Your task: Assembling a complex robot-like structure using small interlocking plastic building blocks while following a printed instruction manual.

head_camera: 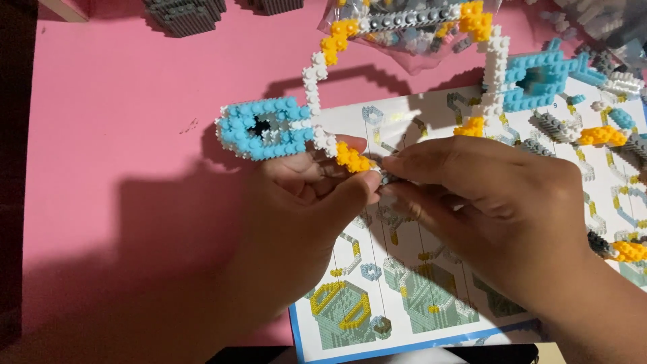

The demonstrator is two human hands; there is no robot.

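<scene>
So the left hand (303, 202) pinches the yellow end of a white, yellow and light-blue micro-brick arch (317, 87) mid-frame while the right hand (485, 202) presses a tiny grey brick (387, 177) against it, over the printed instruction sheet (404, 296) on the pink tabletop (121, 101); looks like mid-attachment, needing careful alignment.

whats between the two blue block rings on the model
In the head view, a white block arc with orange sections and a grey strip runs from the left blue ring up and over to the right blue ring.
</scene>
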